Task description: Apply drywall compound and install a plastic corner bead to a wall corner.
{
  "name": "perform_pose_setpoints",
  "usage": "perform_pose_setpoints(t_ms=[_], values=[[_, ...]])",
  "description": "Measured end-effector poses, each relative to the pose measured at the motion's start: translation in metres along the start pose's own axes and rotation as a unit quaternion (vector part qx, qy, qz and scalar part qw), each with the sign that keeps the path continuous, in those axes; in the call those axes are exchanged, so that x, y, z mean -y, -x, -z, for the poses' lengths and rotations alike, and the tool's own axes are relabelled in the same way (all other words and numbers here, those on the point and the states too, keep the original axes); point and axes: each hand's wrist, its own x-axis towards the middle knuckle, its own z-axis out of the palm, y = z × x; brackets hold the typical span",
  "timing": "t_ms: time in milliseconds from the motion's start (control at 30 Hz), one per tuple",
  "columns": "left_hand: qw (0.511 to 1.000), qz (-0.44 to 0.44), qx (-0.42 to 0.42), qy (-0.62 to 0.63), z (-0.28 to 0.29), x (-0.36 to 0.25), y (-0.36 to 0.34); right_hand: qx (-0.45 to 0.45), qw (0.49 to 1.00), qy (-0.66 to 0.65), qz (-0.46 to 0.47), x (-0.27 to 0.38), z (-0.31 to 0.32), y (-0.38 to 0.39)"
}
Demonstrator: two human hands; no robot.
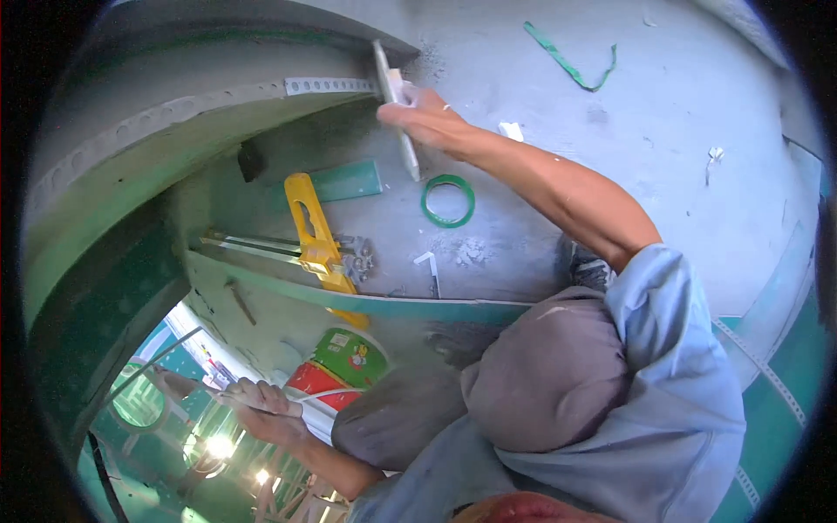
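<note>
My right hand [423, 113] is closed round the grip of a flat, pale trowel [410, 159]. The trowel is seen nearly edge-on, its far end close to the end of a white perforated corner strip [327, 85] on a grey, curved edge. At the lower left, my left hand [268, 410] is wrapped round the pale handle of a putty knife [234, 397], whose blade points left and is slightly blurred. Beside that hand stands a green and red bucket [353, 356]. Whether putty is on either blade, I cannot tell.
On the grey surface lie a roll of green tape [425, 202], a loose green strip [567, 65], a yellow tool with a loop handle and metal rods [318, 244], a green panel piece [344, 181] and a small white angle piece [434, 275]. A raised edge [436, 308] runs before my knees.
</note>
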Motion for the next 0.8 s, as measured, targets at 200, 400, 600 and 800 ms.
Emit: perform_pose_setpoints(t_ms=[200,400,600,800], values=[[0.995,-0.016,0.087,0.057,0.02,0.005,-0.005,-0.009,0.998,0.059,-0.023,0.083,-0.016,0.033],[0.989,-0.018,0.119,0.089,0.029,0.01,0.001,0.019,0.997,0.074,-0.019,0.183,-0.031,0.089],[0.991,0.007,0.09,0.095,0.02,0.013,0.004,-0.006,0.993,0.105,0.062,0.252,-0.041,0.125],[0.984,-0.003,0.086,0.157,-0.01,-0.003,0.002,0.25,0.951,-0.048,0.175,0.341,0.016,0.197]])
